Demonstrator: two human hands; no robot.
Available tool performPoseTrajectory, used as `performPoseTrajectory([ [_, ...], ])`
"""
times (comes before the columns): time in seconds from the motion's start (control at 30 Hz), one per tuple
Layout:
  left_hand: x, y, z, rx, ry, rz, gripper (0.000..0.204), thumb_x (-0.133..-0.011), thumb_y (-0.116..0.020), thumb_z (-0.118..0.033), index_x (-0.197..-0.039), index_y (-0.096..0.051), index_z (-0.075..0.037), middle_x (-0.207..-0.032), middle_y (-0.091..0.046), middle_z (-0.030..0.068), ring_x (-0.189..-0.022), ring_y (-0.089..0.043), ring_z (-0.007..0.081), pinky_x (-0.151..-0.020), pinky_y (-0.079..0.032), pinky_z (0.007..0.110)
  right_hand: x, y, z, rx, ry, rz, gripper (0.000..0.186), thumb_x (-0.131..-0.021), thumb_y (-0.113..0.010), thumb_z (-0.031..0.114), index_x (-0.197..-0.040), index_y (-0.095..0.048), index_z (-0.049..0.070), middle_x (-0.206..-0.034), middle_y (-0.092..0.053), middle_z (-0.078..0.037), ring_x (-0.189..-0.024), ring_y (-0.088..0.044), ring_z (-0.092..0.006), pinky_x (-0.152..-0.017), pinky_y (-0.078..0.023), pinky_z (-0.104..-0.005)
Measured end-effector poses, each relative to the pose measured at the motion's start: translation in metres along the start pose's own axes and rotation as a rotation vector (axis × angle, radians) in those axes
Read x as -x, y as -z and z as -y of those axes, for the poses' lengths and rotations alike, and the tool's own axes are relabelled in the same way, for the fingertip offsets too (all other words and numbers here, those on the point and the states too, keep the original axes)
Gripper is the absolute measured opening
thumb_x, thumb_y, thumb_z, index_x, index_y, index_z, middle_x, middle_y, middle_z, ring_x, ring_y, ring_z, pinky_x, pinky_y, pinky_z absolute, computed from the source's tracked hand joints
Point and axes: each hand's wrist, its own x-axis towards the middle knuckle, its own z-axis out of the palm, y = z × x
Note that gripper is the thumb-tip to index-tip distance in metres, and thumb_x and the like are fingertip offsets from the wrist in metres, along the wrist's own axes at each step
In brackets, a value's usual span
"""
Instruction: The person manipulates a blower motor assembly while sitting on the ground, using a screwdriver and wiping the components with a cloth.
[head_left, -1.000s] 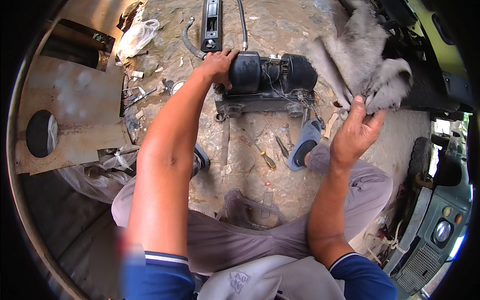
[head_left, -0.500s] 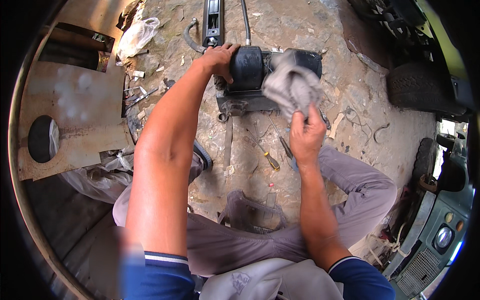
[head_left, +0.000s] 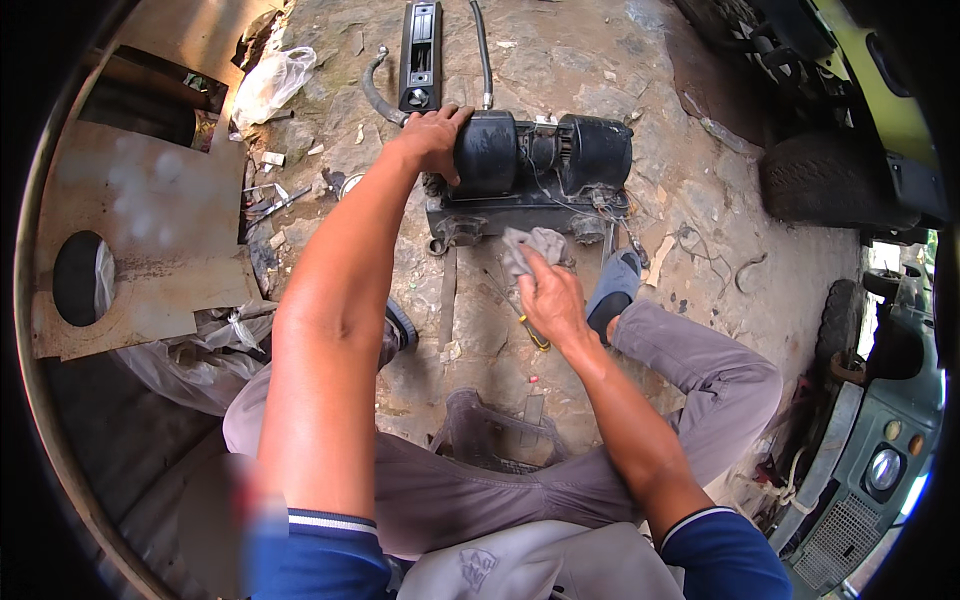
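A black blower unit [head_left: 487, 155] with two rounded drums and a wired middle part sits on the ground ahead of me. My left hand [head_left: 436, 142] grips the left end of its left drum, fingers over the top and thumb down the side. In my right hand [head_left: 556, 302], a crumpled grey rag [head_left: 540, 246] is held just in front of the unit's near edge, apart from it. A yellow-and-black-handled screwdriver [head_left: 541, 342] lies on the ground, partly hidden by that hand.
Behind the unit are a long black panel [head_left: 408, 70] and hoses [head_left: 374, 92]. A cut metal sheet [head_left: 150, 220] and plastic bag [head_left: 275, 85] lie left. A tyre [head_left: 830, 178] and a vehicle front [head_left: 870, 500] stand right. My sandalled foot [head_left: 612, 290] is beside the right hand.
My right hand has swept the rag down and left, from over the right drum to in front of the unit, uncovering the middle part. My left hand stays on the left drum.
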Motion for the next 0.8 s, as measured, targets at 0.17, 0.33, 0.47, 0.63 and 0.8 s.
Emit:
performPoseTrajectory([
  [0.17,0.003,0.005,-0.006,0.044,0.012,0.056,0.135,-0.047,-0.096,-0.032,-0.158,-0.021,-0.02,-0.16,-0.03,0.0134,-0.143,-0.037,0.0343,-0.114,-0.031,0.052,-0.025,0.005,0.012,0.077,0.517,-0.089,0.024,-0.087,-0.06,0.016,-0.105,-0.069,0.003,-0.084,-0.07,-0.026,-0.079,-0.069,-0.0411,-0.071,-0.054,-0.0479],
  [0.33,-0.004,0.006,-0.003,-0.004,-0.005,0.028,0.134,-0.047,-0.095,-0.032,-0.158,-0.021,-0.019,-0.159,-0.031,0.0126,-0.143,-0.038,0.0335,-0.113,-0.032,0.051,-0.018,-0.01,-0.079,0.399,-0.316,0.275,0.029,-0.09,-0.052,0.017,-0.108,-0.069,0.001,-0.086,-0.069,-0.029,-0.084,-0.07,-0.0418,-0.075,-0.054,-0.0523],
  [0.47,0.0,-0.002,0.001,-0.015,0.011,0.02,0.134,-0.047,-0.095,-0.034,-0.158,-0.021,-0.019,-0.159,-0.032,0.013,-0.143,-0.038,0.0335,-0.112,-0.033,0.051,0.008,-0.017,-0.042,0.112,-0.308,0.248,0.031,-0.091,-0.052,0.018,-0.112,-0.069,0.003,-0.083,-0.069,-0.028,-0.079,-0.07,-0.0402,-0.074,-0.055,-0.0518],
  [0.63,0.002,-0.005,0.002,-0.02,-0.014,-0.001,0.134,-0.048,-0.095,-0.034,-0.158,-0.02,-0.018,-0.159,-0.032,0.0136,-0.142,-0.038,0.034,-0.112,-0.033,0.051,0.006,-0.011,0.032,-0.01,0.57,0.11,0.019,-0.087,-0.058,0.011,-0.101,-0.07,0.004,-0.086,-0.069,-0.021,-0.075,-0.065,-0.0317,-0.072,-0.054,-0.0452],
  [0.8,0.003,-0.004,-0.004,0.008,-0.024,0.002,0.133,-0.049,-0.095,-0.034,-0.158,-0.021,-0.018,-0.159,-0.031,0.0138,-0.143,-0.038,0.035,-0.112,-0.034,0.051,-0.032,0.007,-0.084,0.564,-0.167,0.437,0.022,-0.088,-0.057,0.017,-0.089,-0.069,-0.001,-0.085,-0.071,-0.023,-0.078,-0.071,-0.0368,-0.07,-0.054,-0.0502],
])
